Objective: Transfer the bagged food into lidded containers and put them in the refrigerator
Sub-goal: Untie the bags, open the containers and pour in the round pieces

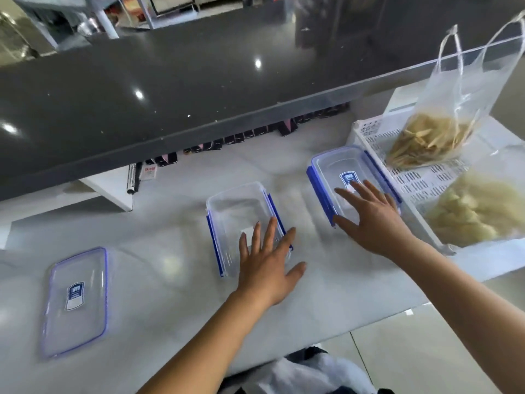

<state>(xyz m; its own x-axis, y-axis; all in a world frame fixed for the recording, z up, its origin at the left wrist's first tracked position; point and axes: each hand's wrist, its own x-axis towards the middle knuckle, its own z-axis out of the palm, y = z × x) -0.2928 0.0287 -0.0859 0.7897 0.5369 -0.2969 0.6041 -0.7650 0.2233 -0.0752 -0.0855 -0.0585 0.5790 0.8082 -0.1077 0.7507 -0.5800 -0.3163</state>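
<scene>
An open clear container (pixel 235 211) with blue clips sits mid-counter, and my left hand (pixel 267 260) hovers flat over its near end with fingers spread. Its lid (pixel 75 300) lies flat at the left. A second container (pixel 341 169), lid on and bearing a blue label, stands to the right; my right hand (pixel 375 220) rests spread on its near end. In a white perforated basket (pixel 375 135) at the right stand a clear handled bag of yellowish strips (pixel 437 137) and a bag of pale shredded food (pixel 480 211).
A dark glossy raised counter (pixel 170 89) runs across the back, overhanging a row of small dark bottles (pixel 241 137). A white low shelf (pixel 110 186) sits under it at the left. Tiled floor (pixel 412 359) shows beyond the worktop's near edge.
</scene>
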